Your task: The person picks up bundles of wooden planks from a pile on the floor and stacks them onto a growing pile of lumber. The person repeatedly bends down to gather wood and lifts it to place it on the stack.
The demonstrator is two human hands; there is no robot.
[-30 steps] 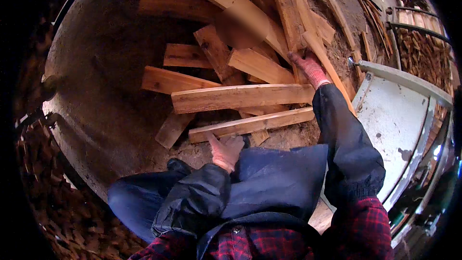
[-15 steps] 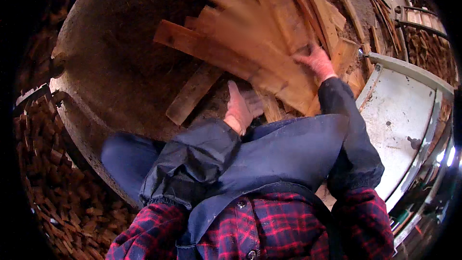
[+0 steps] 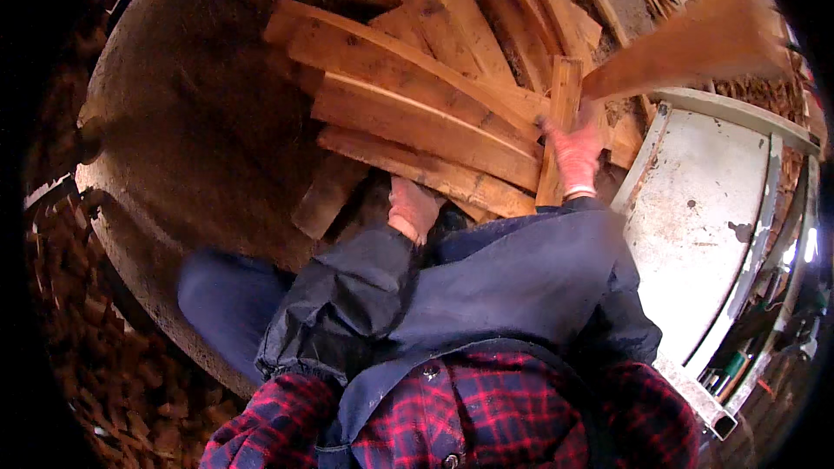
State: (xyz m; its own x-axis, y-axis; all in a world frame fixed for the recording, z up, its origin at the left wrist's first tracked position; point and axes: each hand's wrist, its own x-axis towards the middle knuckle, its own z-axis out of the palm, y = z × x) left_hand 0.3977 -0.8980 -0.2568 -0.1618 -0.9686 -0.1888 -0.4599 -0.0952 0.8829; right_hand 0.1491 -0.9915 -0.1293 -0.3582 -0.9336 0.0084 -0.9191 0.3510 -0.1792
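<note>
Both my hands wear pinkish gloves. My left hand [image 3: 412,208] is at the near edge of the closest wooden board [image 3: 426,171], its thumb side against the wood and its fingers largely hidden below. My right hand [image 3: 573,155] is closed around the near end of a wide wooden board [image 3: 686,45], which sticks out to the right, smeared by motion. A narrow wooden strip [image 3: 560,113] lies lengthwise beside and partly under that hand. Several more boards [image 3: 417,91] lie fanned side by side beyond my left hand.
A pale metal panel with a raised frame [image 3: 695,208] stands to my right. Loose planks [image 3: 460,13] are heaped farther ahead. A short board [image 3: 330,200] lies on the dusty floor [image 3: 191,122] at left. Many wood pieces [image 3: 130,365] are piled at lower left.
My right hand has swung a board off the heap to the right. My left hand, open before, has moved slightly left against the nearest board. The fanned boards have spread apart.
</note>
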